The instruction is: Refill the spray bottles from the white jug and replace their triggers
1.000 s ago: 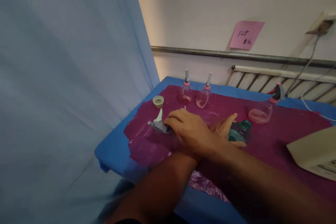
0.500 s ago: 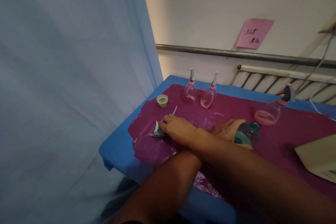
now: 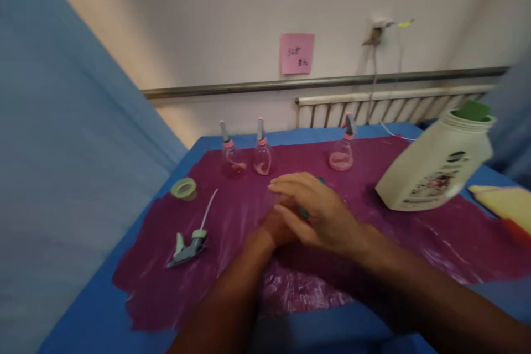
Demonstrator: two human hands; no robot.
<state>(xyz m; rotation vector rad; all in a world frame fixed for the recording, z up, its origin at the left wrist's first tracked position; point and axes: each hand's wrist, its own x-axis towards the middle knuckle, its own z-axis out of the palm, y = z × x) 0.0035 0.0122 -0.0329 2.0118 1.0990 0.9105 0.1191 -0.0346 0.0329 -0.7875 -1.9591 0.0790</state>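
Right hand [image 3: 321,213] cupped over green-capped bottle [image 3: 319,180], left hand [image 3: 276,228] beneath, grip hidden

Only readable bit I see: pink sticky note [image 3: 296,53] on the wall above the rail, handwritten, starts w/ "32" plus a character, 2nd line too blurry to make out. White jug [image 3: 436,167] at my right has a printed label w/ a dark oval logo & some pinkish print, too small & blurred, can't read any of it. Nothing else w/ text.
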